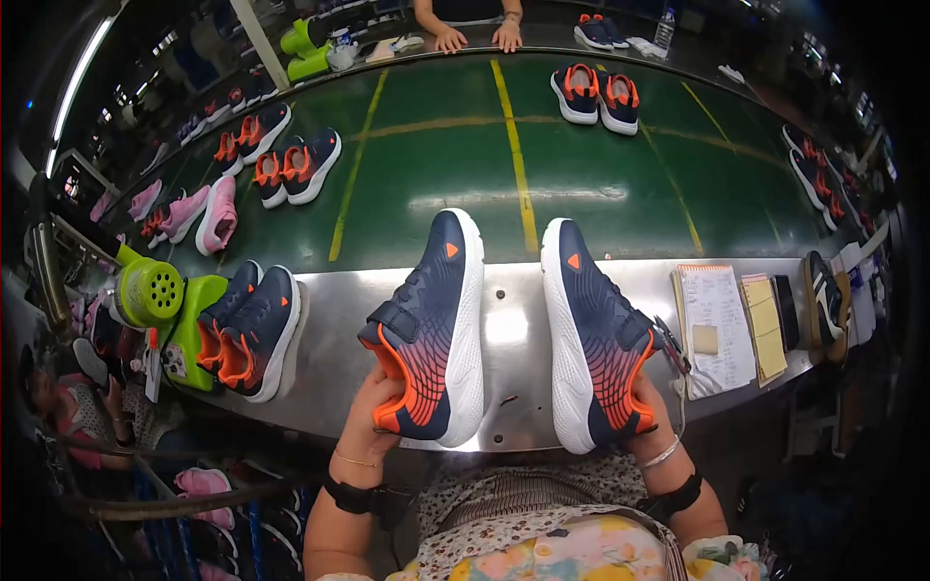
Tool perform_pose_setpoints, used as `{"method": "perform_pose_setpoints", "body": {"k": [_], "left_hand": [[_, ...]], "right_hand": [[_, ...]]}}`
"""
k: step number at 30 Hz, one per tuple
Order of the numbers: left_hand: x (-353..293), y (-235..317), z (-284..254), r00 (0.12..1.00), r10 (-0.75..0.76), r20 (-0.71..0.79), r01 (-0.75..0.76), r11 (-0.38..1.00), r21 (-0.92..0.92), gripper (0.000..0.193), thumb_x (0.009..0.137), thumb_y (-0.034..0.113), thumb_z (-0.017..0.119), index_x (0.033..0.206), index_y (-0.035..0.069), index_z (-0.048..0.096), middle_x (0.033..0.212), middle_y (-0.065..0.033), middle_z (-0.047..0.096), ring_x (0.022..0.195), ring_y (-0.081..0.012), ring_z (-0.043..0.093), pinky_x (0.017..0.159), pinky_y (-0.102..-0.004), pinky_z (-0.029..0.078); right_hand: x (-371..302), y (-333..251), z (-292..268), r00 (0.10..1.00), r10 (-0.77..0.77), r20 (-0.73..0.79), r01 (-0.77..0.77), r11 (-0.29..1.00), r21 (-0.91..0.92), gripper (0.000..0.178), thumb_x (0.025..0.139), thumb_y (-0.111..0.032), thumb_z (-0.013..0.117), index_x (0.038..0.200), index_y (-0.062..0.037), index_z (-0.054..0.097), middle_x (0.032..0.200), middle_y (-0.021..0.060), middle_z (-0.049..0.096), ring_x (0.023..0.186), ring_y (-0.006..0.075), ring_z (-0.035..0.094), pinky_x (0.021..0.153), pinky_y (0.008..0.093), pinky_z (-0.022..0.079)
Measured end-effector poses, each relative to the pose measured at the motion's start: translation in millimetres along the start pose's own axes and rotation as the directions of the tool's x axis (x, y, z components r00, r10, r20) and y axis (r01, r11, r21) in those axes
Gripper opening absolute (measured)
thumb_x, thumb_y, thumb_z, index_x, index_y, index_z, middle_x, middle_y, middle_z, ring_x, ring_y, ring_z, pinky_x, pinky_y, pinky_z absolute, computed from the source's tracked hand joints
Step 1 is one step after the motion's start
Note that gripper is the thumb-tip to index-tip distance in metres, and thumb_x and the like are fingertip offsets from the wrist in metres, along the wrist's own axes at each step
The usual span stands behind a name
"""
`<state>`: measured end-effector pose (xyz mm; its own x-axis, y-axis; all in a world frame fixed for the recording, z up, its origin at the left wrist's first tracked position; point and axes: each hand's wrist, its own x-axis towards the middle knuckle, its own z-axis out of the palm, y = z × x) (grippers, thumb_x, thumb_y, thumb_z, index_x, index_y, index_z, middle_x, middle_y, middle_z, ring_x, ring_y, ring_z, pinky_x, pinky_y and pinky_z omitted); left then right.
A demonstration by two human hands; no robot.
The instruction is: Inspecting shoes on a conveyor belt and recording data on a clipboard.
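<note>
My left hand (pixel 373 412) grips the heel of a navy and orange sneaker (pixel 431 324) with a white sole. Its toe points away from me and it is tipped onto its side over the steel bench (pixel 509 358). My right hand (pixel 647 416) holds the heel of the matching sneaker (pixel 596 334), tipped the other way so both white soles face each other. The two shoes are a hand's width apart.
A green conveyor belt (pixel 436 165) with yellow lines carries more navy-orange pairs (pixel 596 94) and pink shoes (pixel 208 213). Another pair (pixel 247 329) lies at my left beside a green tool (pixel 160 295). Notepads (pixel 717 324) and a dark shoe (pixel 825 305) lie right. Another person's hands (pixel 478 39) rest across the belt.
</note>
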<state>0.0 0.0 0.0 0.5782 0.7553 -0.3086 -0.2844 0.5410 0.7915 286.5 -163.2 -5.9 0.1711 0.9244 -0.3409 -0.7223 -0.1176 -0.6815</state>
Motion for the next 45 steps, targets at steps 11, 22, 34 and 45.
{"method": "perform_pose_setpoints", "body": {"k": [11, 22, 34, 45], "left_hand": [[18.1, -65.7, 32.7, 0.988, 0.021, 0.155, -0.008, 0.996, -0.086, 0.043, 0.096, 0.012, 0.042, 0.137, 0.003, 0.032, 0.133, -0.0086, 0.046, 0.12, -0.0197, 0.046, 0.103, -0.0316, 0.038], [8.2, -38.9, 29.7, 0.982, 0.033, 0.184, 0.035, 0.935, -0.354, 0.059, 0.078, 0.001, 0.053, 0.135, 0.002, 0.037, 0.13, -0.0134, 0.049, 0.116, -0.0272, 0.051, 0.101, -0.0395, 0.041], [6.4, -21.5, 42.5, 0.775, 0.569, 0.274, -0.627, 0.639, 0.446, 0.078, 0.063, -0.014, 0.057, 0.134, 0.016, 0.044, 0.149, -0.0167, 0.012, 0.133, -0.0303, 0.031, 0.101, -0.035, 0.042], [3.6, -18.3, 34.1, 0.661, 0.683, 0.311, -0.623, 0.269, 0.734, 0.072, 0.058, -0.004, 0.062, 0.127, 0.014, 0.051, 0.146, -0.0223, 0.022, 0.133, -0.0393, 0.029, 0.105, -0.0413, 0.032]], "right_hand": [[15.7, 36.9, -8.2, 1.0, -0.014, 0.002, 0.013, 0.974, 0.224, 0.036, 0.097, -0.012, 0.039, 0.131, 0.0007, 0.04, 0.128, 0.0123, 0.05, 0.112, 0.0207, 0.053, 0.098, 0.0314, 0.044], [6.9, 13.1, -1.2, 0.994, -0.098, 0.041, 0.084, 0.959, 0.27, 0.046, 0.085, -0.013, 0.054, 0.129, -0.0015, 0.043, 0.123, 0.0107, 0.054, 0.111, 0.0235, 0.054, 0.098, 0.0358, 0.043], [3.5, -10.7, 8.6, 0.621, -0.711, 0.331, 0.594, 0.151, -0.79, 0.067, 0.063, -0.001, 0.068, 0.125, -0.0181, 0.048, 0.139, 0.0187, 0.024, 0.128, 0.0367, 0.031, 0.105, 0.0437, 0.03], [-2.0, -13.9, 16.8, 0.576, -0.72, 0.388, 0.554, -0.005, -0.832, 0.071, 0.061, -0.005, 0.072, 0.126, -0.0179, 0.046, 0.139, 0.0204, 0.026, 0.13, 0.037, 0.03, 0.108, 0.046, 0.021]]}}
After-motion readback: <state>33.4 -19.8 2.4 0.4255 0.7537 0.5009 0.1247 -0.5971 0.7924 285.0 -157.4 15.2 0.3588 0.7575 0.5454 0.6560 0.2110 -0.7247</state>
